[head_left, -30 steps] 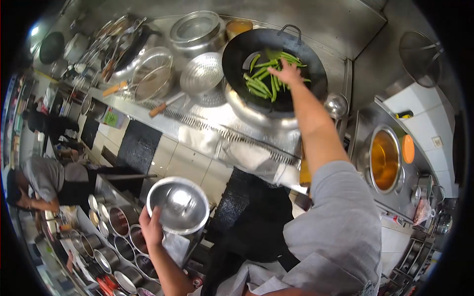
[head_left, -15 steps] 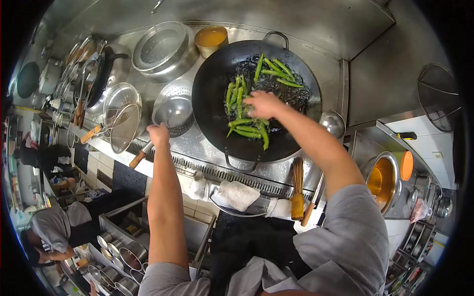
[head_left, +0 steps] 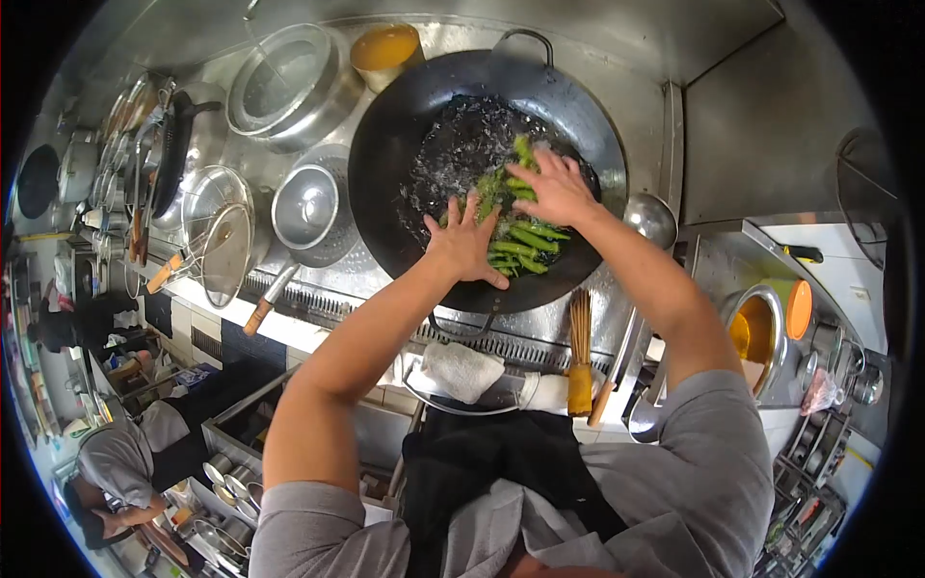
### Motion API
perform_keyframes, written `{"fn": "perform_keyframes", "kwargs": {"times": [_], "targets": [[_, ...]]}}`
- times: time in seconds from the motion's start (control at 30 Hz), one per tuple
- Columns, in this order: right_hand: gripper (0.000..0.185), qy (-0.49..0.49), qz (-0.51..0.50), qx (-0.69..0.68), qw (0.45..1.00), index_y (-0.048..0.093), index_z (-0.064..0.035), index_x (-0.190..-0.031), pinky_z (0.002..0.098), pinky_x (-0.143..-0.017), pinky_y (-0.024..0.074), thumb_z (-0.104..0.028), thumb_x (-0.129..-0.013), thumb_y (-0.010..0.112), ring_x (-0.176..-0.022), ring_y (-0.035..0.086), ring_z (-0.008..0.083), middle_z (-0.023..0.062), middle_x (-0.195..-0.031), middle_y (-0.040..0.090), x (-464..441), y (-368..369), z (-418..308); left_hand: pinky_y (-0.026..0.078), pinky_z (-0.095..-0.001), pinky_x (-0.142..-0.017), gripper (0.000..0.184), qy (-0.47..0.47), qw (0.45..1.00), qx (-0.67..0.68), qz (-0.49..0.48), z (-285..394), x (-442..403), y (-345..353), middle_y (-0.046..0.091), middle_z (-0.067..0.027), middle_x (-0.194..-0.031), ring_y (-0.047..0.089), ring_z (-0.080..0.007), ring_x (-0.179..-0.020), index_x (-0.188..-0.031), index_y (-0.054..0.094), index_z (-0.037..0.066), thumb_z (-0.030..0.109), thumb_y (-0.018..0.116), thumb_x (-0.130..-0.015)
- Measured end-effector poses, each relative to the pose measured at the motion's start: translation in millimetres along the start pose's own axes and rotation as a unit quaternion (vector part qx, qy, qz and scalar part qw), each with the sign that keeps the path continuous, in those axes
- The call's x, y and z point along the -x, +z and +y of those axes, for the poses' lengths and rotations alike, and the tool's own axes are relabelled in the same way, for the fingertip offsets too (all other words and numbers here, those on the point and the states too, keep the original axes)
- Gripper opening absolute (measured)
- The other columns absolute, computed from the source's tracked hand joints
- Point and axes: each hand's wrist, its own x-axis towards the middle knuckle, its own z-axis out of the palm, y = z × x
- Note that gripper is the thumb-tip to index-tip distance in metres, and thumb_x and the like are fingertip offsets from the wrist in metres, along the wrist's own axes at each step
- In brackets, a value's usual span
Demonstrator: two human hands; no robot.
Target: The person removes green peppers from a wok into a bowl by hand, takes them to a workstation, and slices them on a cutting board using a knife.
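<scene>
A large dark wok (head_left: 381, 164) holds rippling water (head_left: 453, 144) and several long green peppers (head_left: 525, 246). My left hand (head_left: 464, 243) is over the near left of the wok, fingers spread, at the edge of the peppers. My right hand (head_left: 556, 189) is to its right, fingers apart and palm down, touching the peppers on the far side. The peppers are bunched between and under both hands, some hidden by the fingers. Neither hand has closed round a pepper.
Left of the wok are a wooden-handled ladle (head_left: 306, 207) on a perforated strainer, a metal pot (head_left: 289, 87) and an orange-filled container (head_left: 385, 53). A bamboo brush (head_left: 580, 356) and folded cloth (head_left: 462, 371) lie along the front edge. Another person (head_left: 125, 458) works at lower left.
My left hand has left the ladle's handle and moved right, into the wok. My right hand has shifted right. The peppers, spread in separate groups before, are now bunched at the wok's near right.
</scene>
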Motion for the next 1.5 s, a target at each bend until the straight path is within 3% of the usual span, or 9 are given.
{"fn": "perform_keyframes", "kwargs": {"times": [0.27,0.63,0.7,0.8,0.93,0.97,1.13,1.37,1.5], "targets": [[0.089,-0.007,-0.092,-0.086,0.992,0.039,-0.0243,-0.16,0.0681,-0.115,0.0289,-0.066,-0.087,0.069,-0.151,0.027,0.0478,0.0247,-0.167,0.023,10.6,-5.8,-36.4,0.048,-0.0516,-0.101,0.041,-0.039,0.975,-0.09,0.198,-44.3,-47.5,-4.4,0.049,-0.0091,-0.143,0.045,-0.0384,-0.135,-0.139,0.061,0.031,0.029,0.059,-0.098],[0.08,0.13,-0.004,-0.183,0.974,0.046,-0.0173,-0.151,0.0468,-0.095,0.0541,-0.015,-0.078,0.078,-0.114,0.065,0.0367,0.0188,-0.135,0.055,-34.9,16.9,-62.8,0.057,-0.0421,-0.089,0.05,-0.101,0.862,0.414,0.273,-42.2,-83.9,-4.0,0.072,-0.0209,-0.106,0.071,-0.0306,-0.099,-0.125,0.066,0.013,0.007,0.072,-0.076],[0.071,0.097,0.032,-0.629,0.771,0.049,-0.0089,-0.146,0.0382,-0.092,0.0527,-0.001,-0.077,0.067,-0.109,0.066,0.0261,0.0125,-0.12,0.063,-38.2,30.4,-62.8,0.056,-0.0398,-0.088,0.049,-0.075,0.81,0.514,0.273,-44.1,-79.3,-0.8,0.072,-0.0187,-0.104,0.071,-0.0281,-0.097,-0.124,0.066,0.012,0.007,0.072,-0.076],[0.065,0.064,0.083,-0.699,0.707,0.052,-0.0039,-0.14,0.0321,-0.093,0.0502,0.006,-0.077,0.059,-0.109,0.063,0.0184,0.0077,-0.113,0.065,-27.4,5.7,-81.9,0.054,-0.0355,-0.085,0.044,-0.006,0.741,0.581,0.337,-40.1,-59.1,-7.4,0.072,-0.0124,-0.1,0.069,-0.0222,-0.093,-0.121,0.067,0.008,0.005,0.071,-0.077],[0.066,0.008,0.132,-0.604,0.786,0.052,-0.0043,-0.142,0.0314,-0.1,0.0476,0.006,-0.077,0.056,-0.114,0.061,0.0193,0.0092,-0.124,0.062,-31.8,-44.8,-117.9,0.054,-0.0353,-0.088,0.044,0.019,0.694,0.579,0.428,-56.0,-19.4,-37.3,0.072,-0.0127,-0.103,0.069,-0.0222,-0.095,-0.12,0.067,0.006,0.002,0.069,-0.076],[0.068,-0.013,0.156,-0.576,0.802,0.05,-0.001,-0.146,0.0335,-0.1,0.0493,-0.001,-0.079,0.065,-0.116,0.064,0.0233,0.0147,-0.128,0.065,-41.5,-44.1,-123.6,0.054,-0.042,-0.095,0.044,0.022,0.677,0.597,0.431,-67.3,-19.6,-37.0,0.07,-0.0228,-0.111,0.069,-0.0373,-0.106,-0.117,0.069,0.008,0.009,0.071,-0.073],[0.066,-0.146,0.275,-0.474,0.824,0.054,-0.0007,-0.141,0.0388,-0.099,0.0518,-0.012,-0.077,0.071,-0.116,0.066,0.0362,0.0208,-0.129,0.066,-101.5,-64.8,-197.5,0.053,-0.0332,-0.092,0.043,0.058,0.675,0.436,0.592,-142.9,48.1,-70.7,0.07,-0.0103,-0.108,0.066,-0.0206,-0.099,-0.12,0.066,0.004,0.001,0.066,-0.077],[0.065,-0.143,0.205,-0.521,0.816,0.059,-0.0046,-0.137,0.04,-0.099,0.0521,-0.004,-0.073,0.073,-0.113,0.066,0.0349,0.0208,-0.12,0.069,-228.5,-5.2,-323.9,0.054,-0.0318,-0.09,0.046,-0.037,0.651,0.471,0.594,-315.4,43.0,-26.3,0.069,-0.0085,-0.11,0.065,-0.0183,-0.099,-0.124,0.066,0.005,-0.001,0.067,-0.078],[0.064,-0.024,0.017,-0.513,0.858,0.059,-0.0076,-0.141,0.0419,-0.099,0.0503,-0.001,-0.078,0.068,-0.118,0.065,0.0319,0.0189,-0.126,0.069,-247.3,44.7,-338.6,0.048,-0.0424,-0.106,0.05,-0.135,0.748,0.389,0.52,-350.9,2.5,53.4,0.068,-0.0238,-0.126,0.064,-0.0394,-0.121,-0.131,0.065,0.006,0.023,0.069,-0.085]]}}
